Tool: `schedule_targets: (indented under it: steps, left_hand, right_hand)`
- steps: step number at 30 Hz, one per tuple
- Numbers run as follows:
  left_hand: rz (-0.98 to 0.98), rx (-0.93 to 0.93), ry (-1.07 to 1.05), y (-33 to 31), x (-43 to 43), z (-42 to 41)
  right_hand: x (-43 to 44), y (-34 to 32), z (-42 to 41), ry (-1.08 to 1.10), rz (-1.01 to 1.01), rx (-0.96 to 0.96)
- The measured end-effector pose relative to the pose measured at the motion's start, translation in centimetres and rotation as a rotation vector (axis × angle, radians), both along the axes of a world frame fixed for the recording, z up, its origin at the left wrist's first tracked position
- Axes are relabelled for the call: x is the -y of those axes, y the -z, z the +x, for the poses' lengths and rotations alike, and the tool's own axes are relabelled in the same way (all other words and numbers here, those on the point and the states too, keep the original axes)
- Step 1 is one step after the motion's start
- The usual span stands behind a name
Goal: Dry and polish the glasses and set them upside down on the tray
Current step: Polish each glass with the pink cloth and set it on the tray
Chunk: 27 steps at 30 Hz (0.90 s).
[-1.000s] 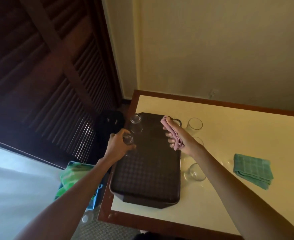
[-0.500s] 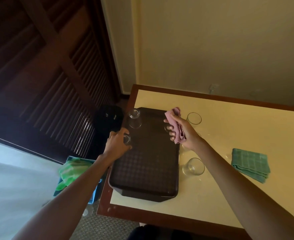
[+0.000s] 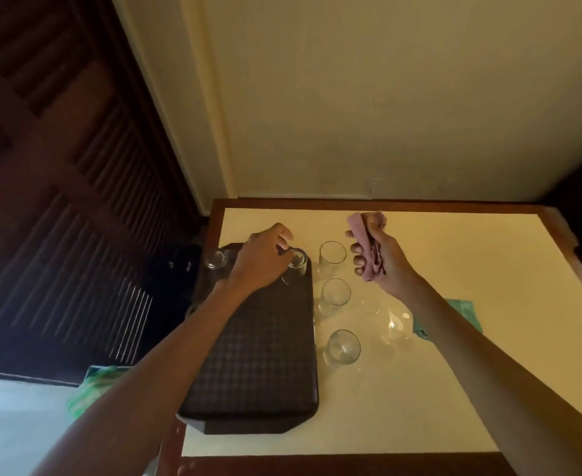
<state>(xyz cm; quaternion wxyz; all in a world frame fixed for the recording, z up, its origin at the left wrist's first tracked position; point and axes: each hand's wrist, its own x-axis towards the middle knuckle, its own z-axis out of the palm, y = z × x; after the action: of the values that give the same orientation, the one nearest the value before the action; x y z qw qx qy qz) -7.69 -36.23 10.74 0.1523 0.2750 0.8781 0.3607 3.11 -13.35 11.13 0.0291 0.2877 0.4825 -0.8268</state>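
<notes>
At the far end of the dark tray [image 3: 255, 359], in the head view, the left hand [image 3: 262, 262] has its fingers [image 3: 282, 234] curled round a glass [image 3: 299, 264] that stands near the tray's right rim. A second glass [image 3: 216, 262] stands at the tray's far left corner. The right hand [image 3: 380, 262] hovers above the bench [image 3: 454, 389], fingers clamped on a bunched pink cloth [image 3: 365, 231]. Three upright glasses [image 3: 332, 254] stand in a row on the bench just beside the tray. Another glass [image 3: 397, 324] by the right forearm is too blurred to read. A green cloth [image 3: 466, 309] lies partly hidden behind that forearm.
</notes>
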Motion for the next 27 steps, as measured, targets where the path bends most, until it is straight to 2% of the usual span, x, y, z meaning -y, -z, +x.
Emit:
schedule_targets:
  steps: [4,7,13,16,19,22,25,27]
  left_hand:
    - [-0.066,0.067,0.046,1.6,-6.2,0.3]
    - [-0.141,0.041,0.063,3.7,-10.5,0.4]
    - [-0.523,-0.039,0.074,8.1,-16.4,0.4]
    - [-0.595,-0.080,0.048,9.6,-17.8,0.8]
    - [-0.543,-0.083,0.000,10.1,-17.9,0.8]
    - [-0.405,-0.002,-0.072,8.8,-17.4,0.5]
    - [-0.141,0.081,-0.171,5.3,-16.9,0.5]
    - [0.044,0.110,-0.192,1.9,-16.6,0.7]
  right_hand:
    - [-4.3,0.9,1.2,0.114,0.083,0.068]
    - [-6.4,2.6,1.3,0.149,0.149,0.165]
    - [-8.6,5.8,1.5,0.158,0.419,0.227]
    - [-9.4,6.6,1.6,0.145,0.410,0.257]
    - [-10.1,6.7,2.1,0.145,0.384,0.250]
    - [-10.9,6.8,2.5,0.167,0.239,0.163]
    - [-11.4,6.0,2.8,0.169,0.020,0.097]
    - [-11.7,5.0,2.6,0.165,-0.057,0.058]
